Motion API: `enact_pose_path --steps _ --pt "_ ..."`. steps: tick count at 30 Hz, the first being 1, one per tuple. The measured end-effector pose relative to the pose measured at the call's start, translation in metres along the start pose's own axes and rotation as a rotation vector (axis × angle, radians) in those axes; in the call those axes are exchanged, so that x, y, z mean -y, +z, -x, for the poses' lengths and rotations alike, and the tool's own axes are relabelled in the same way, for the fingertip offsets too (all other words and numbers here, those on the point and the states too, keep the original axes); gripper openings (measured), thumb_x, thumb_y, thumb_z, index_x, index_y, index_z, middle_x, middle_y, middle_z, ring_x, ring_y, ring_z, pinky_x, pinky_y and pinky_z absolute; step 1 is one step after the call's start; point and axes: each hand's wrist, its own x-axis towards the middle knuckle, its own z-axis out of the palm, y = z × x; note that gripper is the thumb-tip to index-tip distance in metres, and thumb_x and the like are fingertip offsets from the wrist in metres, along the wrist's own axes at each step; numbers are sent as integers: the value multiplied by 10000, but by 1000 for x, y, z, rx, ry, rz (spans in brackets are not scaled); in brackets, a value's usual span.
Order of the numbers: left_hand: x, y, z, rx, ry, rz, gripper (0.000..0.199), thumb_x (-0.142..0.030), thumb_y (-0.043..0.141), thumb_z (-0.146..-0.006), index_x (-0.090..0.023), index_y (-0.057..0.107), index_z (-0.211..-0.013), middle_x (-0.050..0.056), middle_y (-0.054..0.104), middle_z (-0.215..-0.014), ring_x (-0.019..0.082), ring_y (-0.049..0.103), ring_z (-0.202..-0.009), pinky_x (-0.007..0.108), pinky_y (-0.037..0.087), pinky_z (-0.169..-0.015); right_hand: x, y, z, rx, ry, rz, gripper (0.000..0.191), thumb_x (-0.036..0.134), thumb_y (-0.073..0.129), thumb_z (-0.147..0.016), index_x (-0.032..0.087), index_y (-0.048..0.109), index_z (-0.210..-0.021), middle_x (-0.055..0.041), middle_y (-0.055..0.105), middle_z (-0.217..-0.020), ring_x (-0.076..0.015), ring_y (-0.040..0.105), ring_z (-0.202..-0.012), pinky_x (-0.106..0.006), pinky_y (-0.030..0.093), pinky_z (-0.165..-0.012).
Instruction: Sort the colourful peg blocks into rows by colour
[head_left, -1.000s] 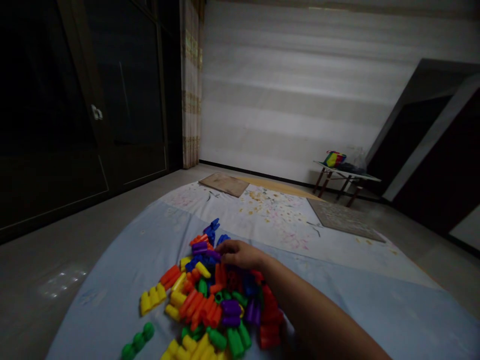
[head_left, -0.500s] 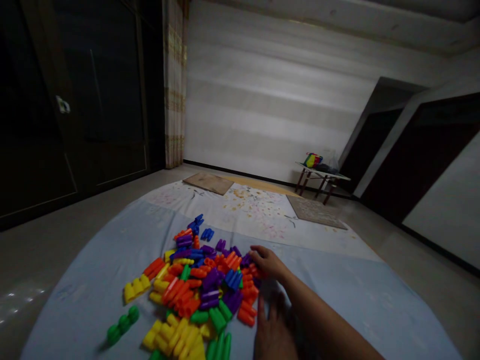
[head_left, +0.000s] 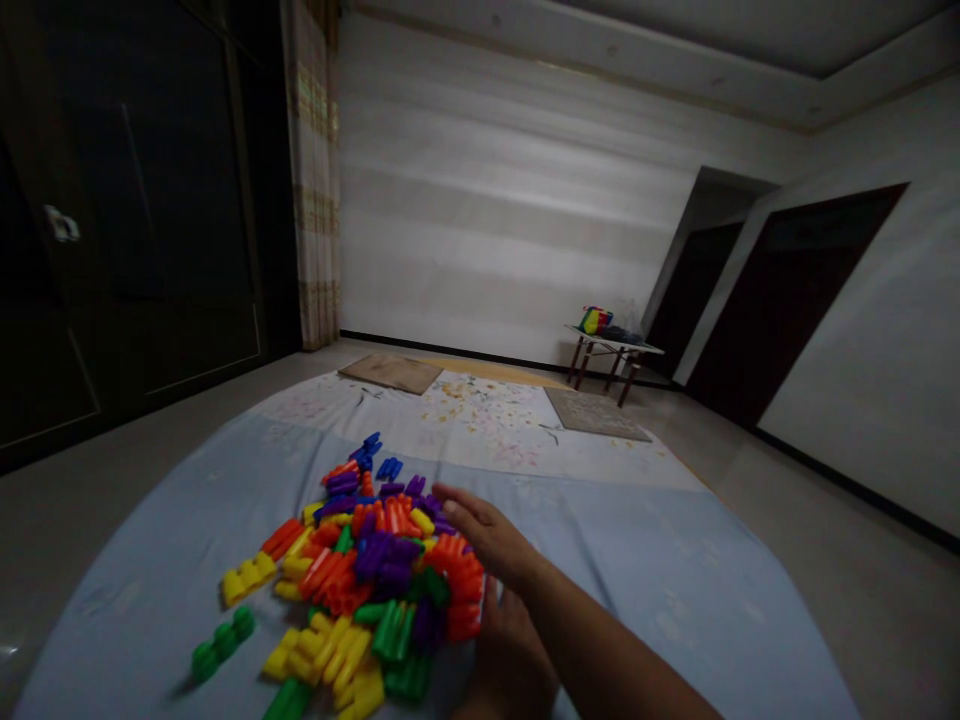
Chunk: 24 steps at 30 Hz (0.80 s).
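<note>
A heap of plastic building blocks (head_left: 390, 560), ribbed like joined tubes, lies on the cloth in red, orange, yellow, green, blue and purple. My right hand (head_left: 487, 535) rests along the heap's upper right side, its fingers stretched out to the left beside purple and red blocks. Lower down, my left hand (head_left: 510, 640) is flat at the right edge, next to red blocks (head_left: 461, 590); my right forearm partly covers it and its fingers are blurred. Neither hand grips a block that I can see. A green block (head_left: 223, 643) sits apart at the left.
A pale blue and white flowered cloth (head_left: 622, 560) covers the rounded table. Two mats, one brown (head_left: 391, 372) and one grey (head_left: 596, 414), lie on its far part. Beyond stands a small table (head_left: 615, 345) with a colourful bag (head_left: 595, 320) on it.
Both hands have moved left against the heap, and blocks at its right edge have shifted left and bunched up. My view has turned slightly to the right.
</note>
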Motion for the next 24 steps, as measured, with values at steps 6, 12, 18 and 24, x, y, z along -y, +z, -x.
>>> enact_pose_path --steps 6,12,18,24 --pt "-7 -18 -1 128 -55 1 641 -565 325 -820 -204 385 -1346 114 303 -1450 280 189 -1358 526 76 -1107 -79 -77 66 -464 136 414 523 559 402 -825 192 593 -1145 -113 584 -1209 -244 498 -1163 -411 346 -1024" --pt "3 -13 -6 -13 -212 -85 647 -532 294 -829 -155 395 -1345 150 321 -1436 291 208 -1351 461 143 -1112 -135 -97 132 -451 198 964 510 458 406 -847 132 555 -1210 -129 493 -1318 -252 390 -1263 -412 282 -1066" --pt "-9 -50 -4 58 -394 -92 648 -420 322 -828 -68 319 -1372 169 250 -1460 284 182 -1360 427 168 -1110 -134 -90 140 -483 170 1161 452 428 382 -876 181 554 -1214 -81 530 -1291 -237 434 -1230 -417 314 -1038" --pt "-43 -110 -7 204 -174 241 621 -531 337 -802 -185 456 -1303 92 427 -1385 238 364 -1286 382 267 -1075 -141 -91 140 -472 118 1220 449 432 384 -878 183 561 -1207 -80 537 -1284 -233 451 -1218 -399 341 -1019"
